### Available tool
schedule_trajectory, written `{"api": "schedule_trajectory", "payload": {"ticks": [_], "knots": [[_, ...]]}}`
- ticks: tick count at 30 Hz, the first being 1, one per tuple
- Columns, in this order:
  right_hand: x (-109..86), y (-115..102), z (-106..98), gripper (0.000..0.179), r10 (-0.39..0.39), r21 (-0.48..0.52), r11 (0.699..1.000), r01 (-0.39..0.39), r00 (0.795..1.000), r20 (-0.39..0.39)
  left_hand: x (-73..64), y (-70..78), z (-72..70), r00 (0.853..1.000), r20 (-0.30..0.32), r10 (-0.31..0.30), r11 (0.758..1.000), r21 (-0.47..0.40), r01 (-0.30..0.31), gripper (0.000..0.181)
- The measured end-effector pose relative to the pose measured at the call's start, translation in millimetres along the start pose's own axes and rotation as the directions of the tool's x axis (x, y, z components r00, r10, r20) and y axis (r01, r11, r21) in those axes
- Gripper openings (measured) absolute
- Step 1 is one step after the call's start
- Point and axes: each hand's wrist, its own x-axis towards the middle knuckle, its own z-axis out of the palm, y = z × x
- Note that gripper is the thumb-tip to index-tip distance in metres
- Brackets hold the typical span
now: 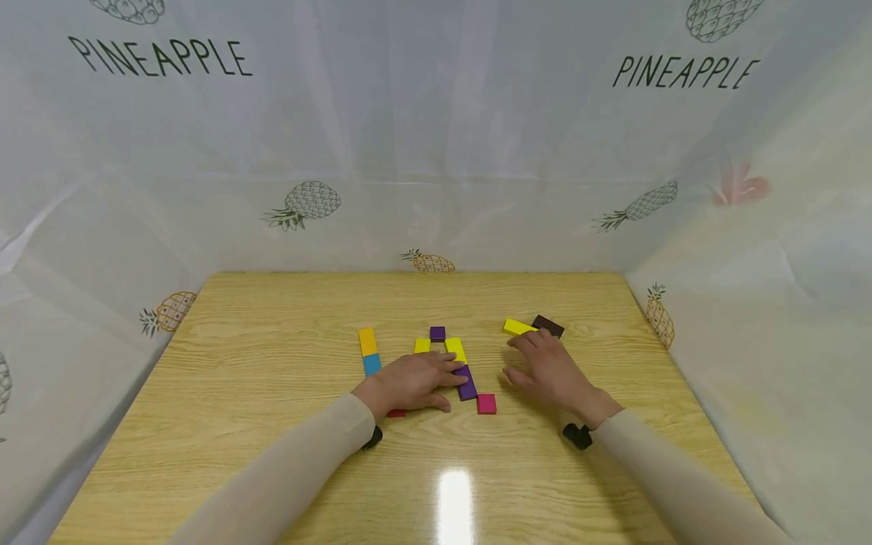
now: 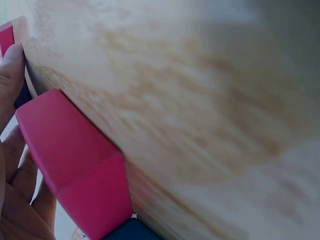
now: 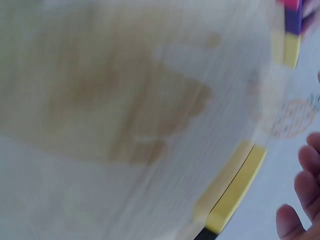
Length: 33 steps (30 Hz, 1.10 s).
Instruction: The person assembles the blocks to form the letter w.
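Note:
My left hand (image 1: 418,381) lies over the middle blocks, with its fingertips on a purple block (image 1: 467,384). A yellow block (image 1: 455,349) touches the far end of that one, and a pink square block (image 1: 487,404) sits by its near end. In the left wrist view a large pink block (image 2: 75,155) stands close, a blue block (image 2: 134,231) touching it. My right hand (image 1: 548,369) hovers with loose fingers by another yellow block (image 1: 519,327) and a dark block (image 1: 548,326). The right wrist view shows this yellow block (image 3: 236,187) apart from the fingertips.
On the wooden table (image 1: 286,318), an orange block (image 1: 368,341) and a blue block (image 1: 372,365) form a line at left. A small purple block (image 1: 437,334) lies behind another yellow block (image 1: 422,346). A pineapple-print curtain (image 1: 436,151) stands around the table.

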Motion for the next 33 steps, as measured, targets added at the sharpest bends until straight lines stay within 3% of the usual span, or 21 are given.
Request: {"api": "schedule_trajectory", "payload": {"ticks": [4,9,16,24,33], "knots": [[7.0,20.0,0.2,0.046,0.056,-0.041,0.998,-0.057,0.998,-0.033,-0.4,0.1,0.0,1.000,0.002,-0.007,1.000,0.001,0.007,0.062],[11.2,38.9,1.4,0.045,0.146,-0.089,0.985,-0.145,0.989,-0.001,-0.6,-0.2,0.4,1.000,0.002,-0.004,1.000,0.002,0.004,0.062],[10.2,53.1,4.5,0.041,0.211,-0.168,0.965,-0.203,0.977,0.031,-0.8,1.2,-1.0,1.000,0.003,0.002,1.000,0.004,-0.002,0.062],[5.3,54.3,0.8,0.034,0.250,-0.225,0.946,-0.232,0.967,0.054,-1.5,0.1,0.3,1.000,-0.004,-0.001,1.000,-0.007,0.001,0.063],[-4.3,33.4,2.9,0.037,0.219,-0.186,0.961,-0.206,0.974,0.050,-0.6,-0.4,1.9,1.000,-0.011,-0.003,1.000,-0.001,0.003,0.063]]}}
